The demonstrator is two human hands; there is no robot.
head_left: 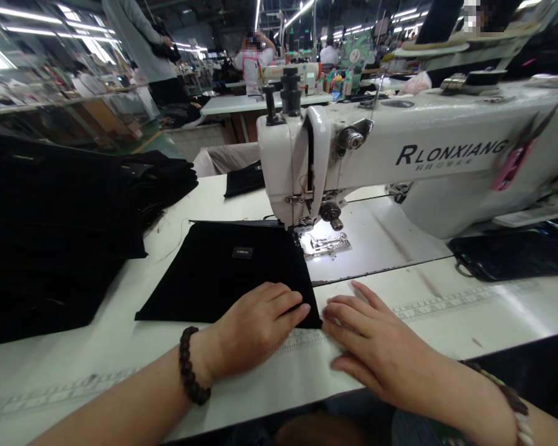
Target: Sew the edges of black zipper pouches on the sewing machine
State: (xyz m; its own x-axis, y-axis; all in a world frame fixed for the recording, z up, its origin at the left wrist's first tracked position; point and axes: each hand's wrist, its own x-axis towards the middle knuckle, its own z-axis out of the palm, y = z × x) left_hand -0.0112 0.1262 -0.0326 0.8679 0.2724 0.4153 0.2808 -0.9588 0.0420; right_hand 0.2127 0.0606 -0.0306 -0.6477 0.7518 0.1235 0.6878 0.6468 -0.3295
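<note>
A flat black fabric piece (223, 272) with a small sewn label (242, 252) lies on the white sewing table (428, 297), its far right corner under the needle of the white sewing machine (400, 155). My left hand (255, 325) rests fingers-flat on the fabric's near right corner, a dark bead bracelet on its wrist. My right hand (372, 344) lies flat on the table just right of that corner, its fingertips touching the fabric's edge. Neither hand grips anything.
A tall stack of black fabric (51, 241) fills the table's left side, with more dark pieces (244, 179) behind. A dark tray (516, 254) sits at the right under the machine arm. Pink-handled snips (516, 158) hang on the machine. Other people work at far tables.
</note>
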